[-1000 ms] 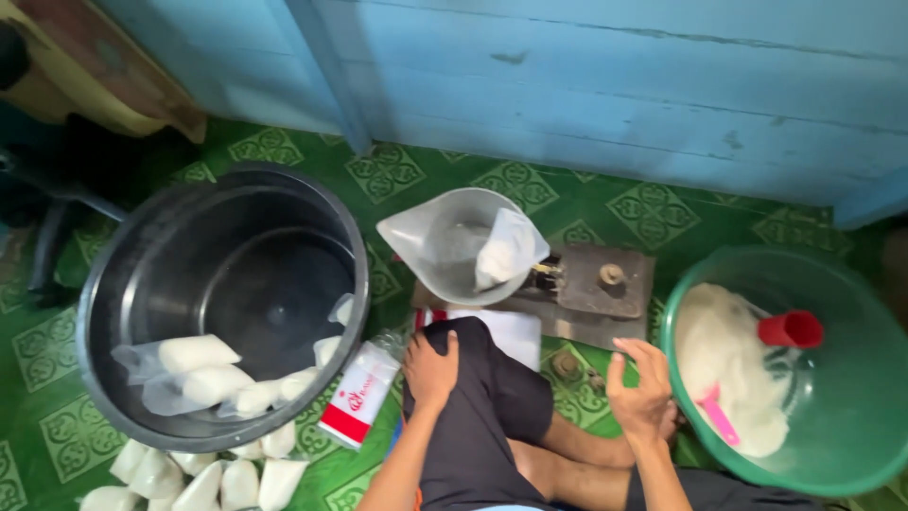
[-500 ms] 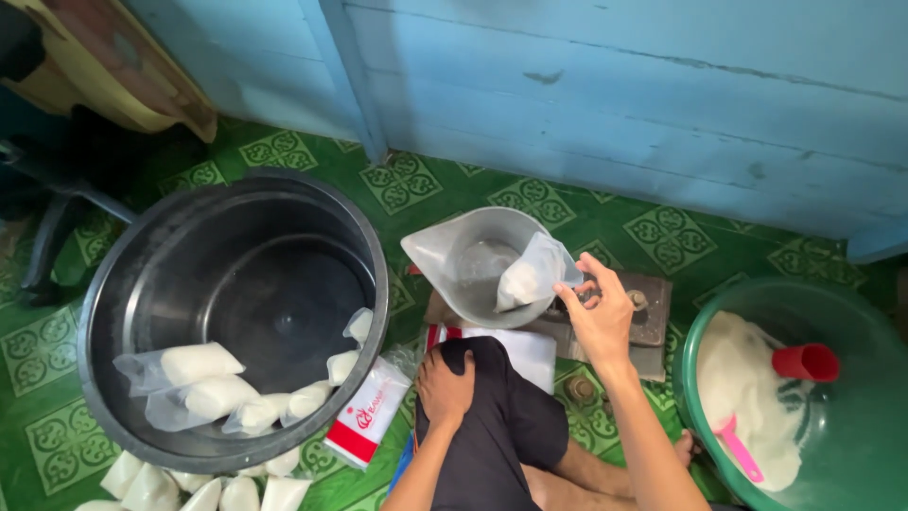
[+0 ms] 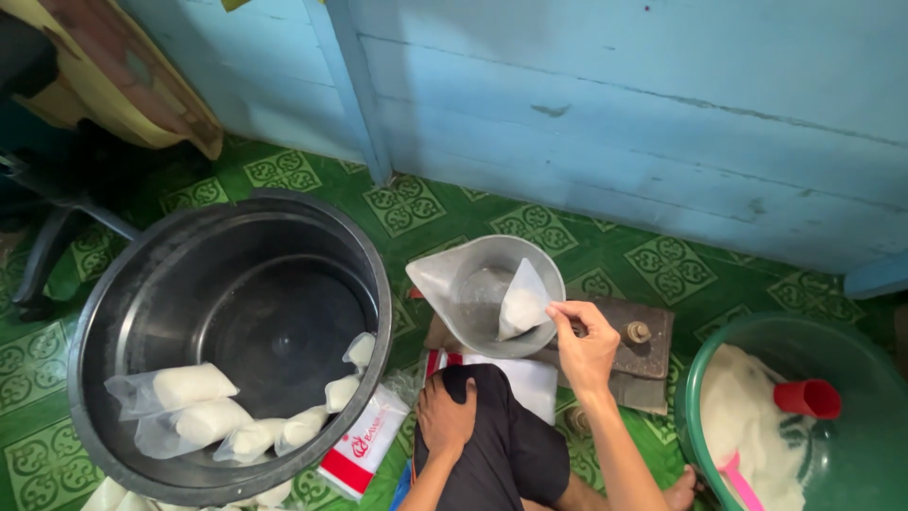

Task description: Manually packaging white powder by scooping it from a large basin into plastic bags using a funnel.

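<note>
Right hand point(image 3: 586, 345) pinches the top of a small bag point(image 3: 521, 301) of white powder, fingers closed on it, bag resting in the scale pan point(image 3: 463, 270). Left hand point(image 3: 445, 416) lies flat on the knee, holding nothing. Best kept upright — steady, mouth pinched.

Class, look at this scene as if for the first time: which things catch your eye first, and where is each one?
The big dark metal tub at left, with filled plastic bags lying along its near wall, stands out first. At centre, the right hand pinches a small bag of white powder in the scale's metal pan. At right sits a green basin of white powder with a red cup.
</note>
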